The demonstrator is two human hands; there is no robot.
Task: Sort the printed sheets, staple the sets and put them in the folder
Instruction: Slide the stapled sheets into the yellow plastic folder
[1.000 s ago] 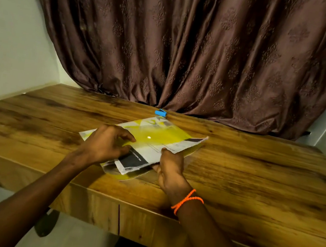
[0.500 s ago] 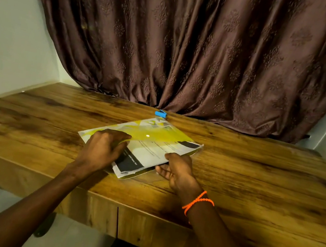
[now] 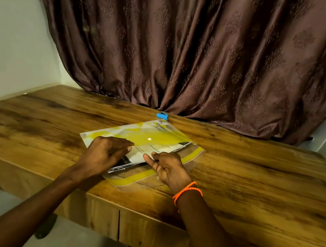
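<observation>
Both hands pinching now: left hand [image 3: 102, 154] lifts the folder [image 3: 155, 141] flap, right hand [image 3: 169, 168] feeds printed sheets [image 3: 141, 157] in; nearly done.

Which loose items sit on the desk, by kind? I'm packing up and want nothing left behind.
Yellow plastic folder: 1
Bundle of printed sheets, going into the folder: 1; sheets inside can't be counted
Small blue stapler: 1
Total: 3

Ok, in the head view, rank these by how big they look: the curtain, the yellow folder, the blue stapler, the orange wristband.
1. Curtain
2. Yellow folder
3. Orange wristband
4. Blue stapler, though it lies farther from the camera, so the last two are unsure.
</observation>
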